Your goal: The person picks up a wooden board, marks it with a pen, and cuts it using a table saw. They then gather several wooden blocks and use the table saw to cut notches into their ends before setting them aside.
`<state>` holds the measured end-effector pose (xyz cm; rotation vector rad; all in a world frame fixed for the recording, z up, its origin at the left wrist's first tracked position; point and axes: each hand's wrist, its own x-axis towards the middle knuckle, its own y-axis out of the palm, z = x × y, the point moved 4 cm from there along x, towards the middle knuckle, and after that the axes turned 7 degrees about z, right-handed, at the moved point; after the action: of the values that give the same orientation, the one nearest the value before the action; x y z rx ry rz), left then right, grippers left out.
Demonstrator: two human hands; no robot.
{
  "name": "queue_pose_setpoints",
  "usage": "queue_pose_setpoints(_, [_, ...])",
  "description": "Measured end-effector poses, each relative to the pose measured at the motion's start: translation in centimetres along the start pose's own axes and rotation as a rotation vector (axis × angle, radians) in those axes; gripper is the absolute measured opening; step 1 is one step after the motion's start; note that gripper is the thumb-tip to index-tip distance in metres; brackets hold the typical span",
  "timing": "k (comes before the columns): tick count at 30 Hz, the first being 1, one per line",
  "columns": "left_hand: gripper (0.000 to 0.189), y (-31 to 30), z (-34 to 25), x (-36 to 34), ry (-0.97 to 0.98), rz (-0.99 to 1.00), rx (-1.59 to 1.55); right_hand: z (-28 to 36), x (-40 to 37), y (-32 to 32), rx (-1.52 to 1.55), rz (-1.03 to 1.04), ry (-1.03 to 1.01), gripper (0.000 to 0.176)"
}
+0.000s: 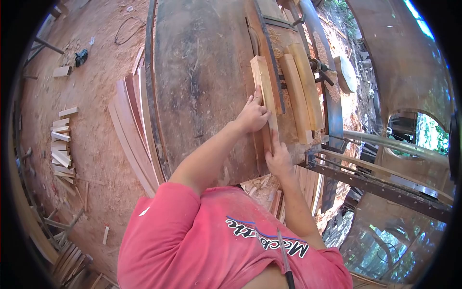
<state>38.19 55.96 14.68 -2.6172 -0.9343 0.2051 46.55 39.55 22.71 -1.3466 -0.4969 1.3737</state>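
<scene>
A squared length of pale wood (262,79) lies lengthwise on the worn saw table (207,62), along the dark-edged fence (270,53). My left hand (255,114) is closed on its left side, with one finger stretched along the top. Nearer my body, my right hand (280,161) grips the wood's near end, a finger pointing forward along it. Just beyond the far end, a curved blade edge (253,41) shows in a slot beside the fence. The undersides of both hands are hidden.
Two more wood pieces (296,94) rest right of the fence among shavings. Long boards (130,130) lean against the table's left side. Cut blocks (61,139) lie on the dirt floor at far left. A metal rail (385,185) extends to the right.
</scene>
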Motion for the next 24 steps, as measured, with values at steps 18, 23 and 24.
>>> queue_pose_setpoints(18, [0.045,-3.2,-1.0,-1.1,0.067,0.084,0.163,1.1,-1.1,-2.9,0.121,-0.008,-0.027,0.074])
queue_pose_setpoints(23, [0.051,-4.1,-2.0,-1.1,0.120,0.018,0.068,2.4,-1.3,-6.6,0.111,-0.087,-0.116,0.066])
queue_pose_setpoints(24, [0.051,-4.2,-2.2,-1.0,0.121,0.016,0.063,2.8,-1.3,-7.4,0.090,-0.146,-0.197,0.064])
